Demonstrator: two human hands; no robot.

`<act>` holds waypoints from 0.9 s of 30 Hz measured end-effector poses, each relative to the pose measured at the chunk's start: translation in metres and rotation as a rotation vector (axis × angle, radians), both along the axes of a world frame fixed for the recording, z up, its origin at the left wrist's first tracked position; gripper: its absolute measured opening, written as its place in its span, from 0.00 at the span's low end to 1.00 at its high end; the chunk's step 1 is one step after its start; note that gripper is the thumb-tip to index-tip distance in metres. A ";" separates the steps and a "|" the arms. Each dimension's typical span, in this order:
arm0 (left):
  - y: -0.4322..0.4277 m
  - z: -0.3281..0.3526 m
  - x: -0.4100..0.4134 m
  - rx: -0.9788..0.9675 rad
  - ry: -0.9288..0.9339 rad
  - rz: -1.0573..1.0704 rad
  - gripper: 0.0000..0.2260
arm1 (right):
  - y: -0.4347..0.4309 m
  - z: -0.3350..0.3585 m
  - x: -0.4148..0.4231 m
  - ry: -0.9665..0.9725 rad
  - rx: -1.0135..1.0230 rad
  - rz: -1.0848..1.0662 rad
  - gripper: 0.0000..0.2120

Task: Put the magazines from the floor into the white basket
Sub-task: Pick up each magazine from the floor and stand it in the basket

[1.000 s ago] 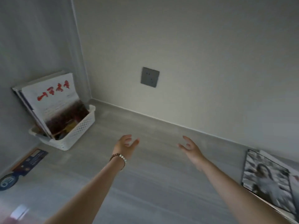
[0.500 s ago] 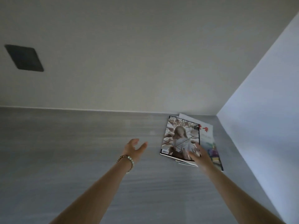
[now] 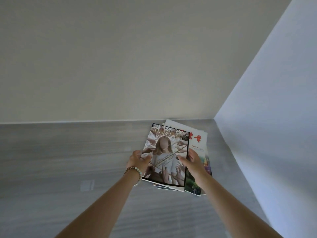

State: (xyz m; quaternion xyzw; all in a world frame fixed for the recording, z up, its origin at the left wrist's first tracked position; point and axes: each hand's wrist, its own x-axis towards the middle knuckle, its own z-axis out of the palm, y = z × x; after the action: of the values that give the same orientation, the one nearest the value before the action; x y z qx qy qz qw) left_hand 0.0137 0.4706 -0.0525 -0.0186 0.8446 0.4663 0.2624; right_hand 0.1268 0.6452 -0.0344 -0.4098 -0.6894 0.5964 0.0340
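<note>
A small stack of magazines lies on the grey floor near the right corner of the room. The top magazine (image 3: 167, 145) has a dark-framed cover with a pale figure wrapped in chains. My left hand (image 3: 138, 160), with a bead bracelet on its wrist, grips the cover's left edge. My right hand (image 3: 193, 160) grips its right edge, thumb on the cover. Under it a white magazine with red characters (image 3: 197, 140) sticks out to the right, with more magazine edges below. The white basket is out of view.
A beige wall (image 3: 120, 66) runs along the back and a pale blue-white wall (image 3: 274, 117) closes the right side, meeting in a corner just behind the stack. Grey wood-grain floor (image 3: 68, 169) stretches to the left.
The view has swung right, away from the basket and wall socket. Both hands reached forward from mid-air and closed on the two side edges of the top magazine.
</note>
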 end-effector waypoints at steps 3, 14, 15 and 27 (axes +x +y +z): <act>0.008 0.005 -0.003 0.110 -0.061 -0.049 0.18 | 0.001 -0.006 -0.011 0.022 -0.016 -0.076 0.24; -0.011 0.069 -0.009 0.516 0.100 -0.139 0.13 | -0.007 0.029 -0.036 0.069 -0.188 -0.027 0.14; -0.021 0.076 -0.015 0.548 0.102 -0.121 0.13 | -0.014 0.037 -0.044 0.079 -0.212 -0.007 0.14; -0.291 0.132 -0.087 0.664 0.089 0.415 0.07 | -0.248 0.119 -0.172 0.316 -0.169 0.411 0.06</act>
State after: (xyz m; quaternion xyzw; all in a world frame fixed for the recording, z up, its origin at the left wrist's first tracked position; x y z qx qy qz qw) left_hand -0.0730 0.1791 0.0796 -0.0827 0.6365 0.7578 0.1175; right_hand -0.0448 0.3971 0.0848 -0.1645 -0.6919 0.7028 -0.0149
